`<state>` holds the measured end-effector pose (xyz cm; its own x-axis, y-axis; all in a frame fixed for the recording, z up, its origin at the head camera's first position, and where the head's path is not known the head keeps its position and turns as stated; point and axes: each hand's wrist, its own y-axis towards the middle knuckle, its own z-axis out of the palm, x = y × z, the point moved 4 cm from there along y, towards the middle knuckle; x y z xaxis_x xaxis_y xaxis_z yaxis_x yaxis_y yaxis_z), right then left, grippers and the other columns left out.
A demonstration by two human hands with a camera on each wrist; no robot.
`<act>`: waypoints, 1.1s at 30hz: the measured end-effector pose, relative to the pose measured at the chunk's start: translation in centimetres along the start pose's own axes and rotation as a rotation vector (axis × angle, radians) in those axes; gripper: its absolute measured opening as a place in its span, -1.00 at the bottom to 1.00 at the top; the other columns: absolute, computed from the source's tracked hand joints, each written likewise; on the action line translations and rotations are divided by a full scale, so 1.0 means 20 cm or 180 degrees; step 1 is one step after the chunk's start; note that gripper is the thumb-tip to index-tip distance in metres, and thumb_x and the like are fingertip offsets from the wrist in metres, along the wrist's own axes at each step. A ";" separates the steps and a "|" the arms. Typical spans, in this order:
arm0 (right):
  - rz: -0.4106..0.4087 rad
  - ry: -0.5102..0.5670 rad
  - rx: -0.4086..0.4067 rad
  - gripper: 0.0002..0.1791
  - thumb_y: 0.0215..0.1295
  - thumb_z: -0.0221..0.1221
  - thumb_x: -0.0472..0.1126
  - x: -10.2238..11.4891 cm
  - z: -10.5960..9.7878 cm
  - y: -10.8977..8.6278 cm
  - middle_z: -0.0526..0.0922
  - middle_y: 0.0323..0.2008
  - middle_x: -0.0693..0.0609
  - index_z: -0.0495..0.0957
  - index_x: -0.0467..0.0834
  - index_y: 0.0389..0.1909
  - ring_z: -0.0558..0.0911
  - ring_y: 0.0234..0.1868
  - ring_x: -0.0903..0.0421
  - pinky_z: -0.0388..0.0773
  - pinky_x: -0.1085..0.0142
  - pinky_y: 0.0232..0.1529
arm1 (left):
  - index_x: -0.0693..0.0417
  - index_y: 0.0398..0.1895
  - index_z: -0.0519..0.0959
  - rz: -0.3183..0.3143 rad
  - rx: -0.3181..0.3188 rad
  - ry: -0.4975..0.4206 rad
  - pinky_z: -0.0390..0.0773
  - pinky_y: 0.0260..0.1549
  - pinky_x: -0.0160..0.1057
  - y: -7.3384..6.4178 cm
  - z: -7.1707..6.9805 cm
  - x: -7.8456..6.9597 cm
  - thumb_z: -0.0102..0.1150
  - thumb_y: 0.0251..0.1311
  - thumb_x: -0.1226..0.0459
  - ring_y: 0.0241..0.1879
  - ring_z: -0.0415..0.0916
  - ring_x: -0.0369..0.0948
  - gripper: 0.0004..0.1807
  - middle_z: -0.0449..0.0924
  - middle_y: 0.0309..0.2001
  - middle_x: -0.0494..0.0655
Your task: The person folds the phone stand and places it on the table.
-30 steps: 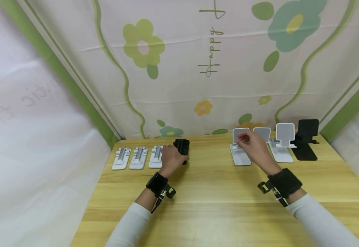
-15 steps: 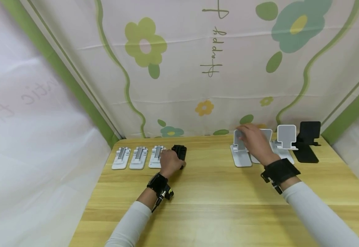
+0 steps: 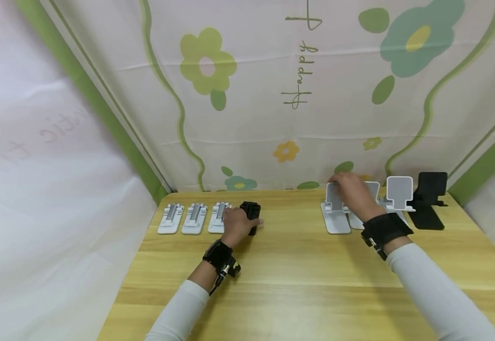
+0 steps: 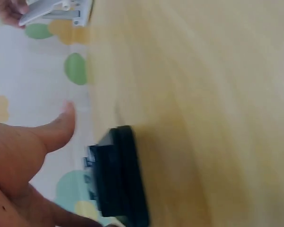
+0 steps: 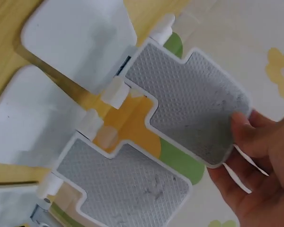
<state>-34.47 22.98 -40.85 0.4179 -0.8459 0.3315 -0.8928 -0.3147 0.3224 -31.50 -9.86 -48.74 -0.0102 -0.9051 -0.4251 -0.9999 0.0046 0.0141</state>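
Observation:
My right hand (image 3: 354,194) pinches the top edge of the upright plate (image 5: 184,104) of a white phone stand (image 3: 337,222), the leftmost of the unfolded ones. In the right wrist view the thumb lies on its grey pad, with fingers behind. My left hand (image 3: 236,227) is beside a folded black phone stand (image 3: 252,209) lying on the table. Its thumb (image 4: 59,127) is spread away from the stand in the left wrist view, while fingers reach low near the stand's far side. Whether they touch it I cannot tell.
Several folded white phone stands (image 3: 194,219) lie left of the black one. More unfolded stands, white (image 3: 399,193) and black (image 3: 432,189), stand to the right. The wooden table (image 3: 273,303) ends at a flowered cloth (image 3: 247,118) behind.
My right hand has gone from in front of the white stand's plate up to its top edge and taken hold. The black folded stand has shifted slightly nearer me; my left thumb has spread outward.

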 end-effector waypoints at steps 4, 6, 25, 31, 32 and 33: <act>-0.0034 -0.0050 -0.0165 -0.76 0.26 0.21 -0.57 0.01 -0.05 0.00 0.75 -0.15 -0.25 0.74 -0.29 -0.16 0.70 -0.11 -0.22 0.65 -0.09 -0.21 | 0.07 -0.77 0.21 0.0108 -0.0320 -0.0325 0.40 0.20 0.22 -0.02 -0.05 -0.08 0.24 0.38 -0.07 0.02 0.43 0.29 -0.32 0.49 -0.36 0.23; -0.0076 -0.0083 -0.0257 -0.77 0.25 0.25 -0.56 0.04 -0.08 -0.01 0.76 -0.18 -0.21 0.75 -0.26 -0.18 0.71 -0.14 -0.19 0.65 -0.08 -0.25 | 0.24 -0.74 0.31 0.0262 -0.0297 -0.0658 0.37 0.31 0.19 -0.04 -0.07 -0.14 0.15 0.48 0.04 -0.08 0.46 0.28 -0.35 0.54 -0.24 0.34; -0.0533 0.0273 -0.0658 -0.85 0.28 0.29 -0.51 0.48 -0.25 -0.11 0.74 -0.23 -0.15 0.72 -0.29 -0.18 0.70 -0.20 -0.10 0.68 0.08 -0.29 | 0.54 0.01 0.59 -0.0052 0.1659 -0.3228 0.69 0.08 0.13 -0.19 0.06 -0.49 0.17 0.38 0.46 -0.12 0.74 0.05 -0.74 0.68 -0.04 0.34; -0.0581 0.0620 -0.0662 -0.78 0.31 0.32 -0.39 0.47 -0.26 -0.15 0.72 -0.14 -0.14 0.67 -0.27 -0.04 0.69 -0.11 -0.08 0.68 0.06 -0.17 | 0.48 -0.05 0.62 -0.0091 0.1518 -0.3274 0.68 0.08 0.12 -0.20 0.08 -0.49 0.22 0.35 0.44 -0.16 0.74 -0.01 -0.78 0.69 -0.08 0.26; -0.0516 0.0770 -0.0597 -0.70 0.30 0.35 -0.35 0.45 -0.25 -0.15 0.72 -0.07 -0.15 0.65 -0.27 0.04 0.69 -0.05 -0.09 0.68 0.04 -0.10 | 0.47 -0.05 0.63 -0.0094 0.1536 -0.3289 0.68 0.09 0.13 -0.20 0.08 -0.49 0.22 0.35 0.43 -0.17 0.74 -0.03 -0.78 0.70 -0.08 0.25; -0.0430 0.0925 -0.0502 -0.60 0.28 0.37 -0.30 0.43 -0.25 -0.16 0.70 0.00 -0.16 0.61 -0.26 0.12 0.68 0.01 -0.12 0.67 0.01 -0.02 | 0.46 -0.05 0.64 -0.0090 0.1561 -0.3299 0.68 0.09 0.13 -0.20 0.08 -0.49 0.23 0.35 0.42 -0.17 0.74 -0.04 -0.78 0.71 -0.09 0.24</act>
<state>-27.13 18.79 -34.62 0.5811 -0.6361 0.5076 -0.7986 -0.3259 0.5060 -27.34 -0.31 -45.97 0.2359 -0.1232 -0.9639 -0.8942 0.3609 -0.2649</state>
